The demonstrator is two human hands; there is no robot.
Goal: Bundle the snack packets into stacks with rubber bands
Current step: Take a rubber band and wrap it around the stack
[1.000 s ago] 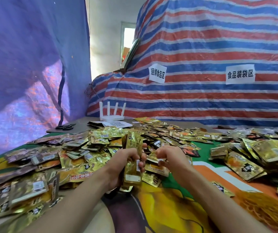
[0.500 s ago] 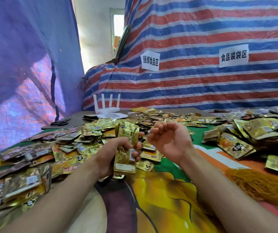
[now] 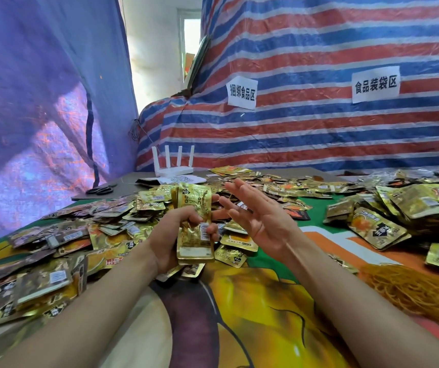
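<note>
Left hand [image 3: 175, 235] gripped a stack of gold foil snack packets [image 3: 194, 205], fingers curled round its middle. The stack stood upright above the tabletop [image 3: 266, 301], which had a bright printed cloth on it, just in front of the big loose heap of gold and brown packets [image 3: 80, 235]. Right hand [image 3: 263, 224] was held up just beside the stack, not touching it, with the fingers straight and spread and the palm turned toward the packets. It held nothing that could be made out. There was a thin dark line near its fingertips, too small to tell whether it was a band. No band was visible round the stack either, so it was likely not yet bound.

The tangled orange-tan heap of rubber bands [image 3: 412, 290] lay at lower right, well apart from the stack. A second pile of gold packets [image 3: 399, 213] sat far right. A white four-antenna router [image 3: 173, 166] and black scissors [image 3: 100, 190] were at the back edge, in front of a red-white-blue striped tarp [image 3: 319, 128].

Risks, as judged:
- **Fanning or slipping:** slick foil held by one hand only. Packets could slide out or fan if the grip loosened while the right hand was away.
- **Bent packets:** squeezing harder to compensate could buckle them, so the band would sit skewed.
- **Tangled bands:** a reach into the heap could drag up several at once.
- **Band slip or snap:** a band stretched over uneven edges could roll off or snap, dropping the stack into the loose heap.
</note>
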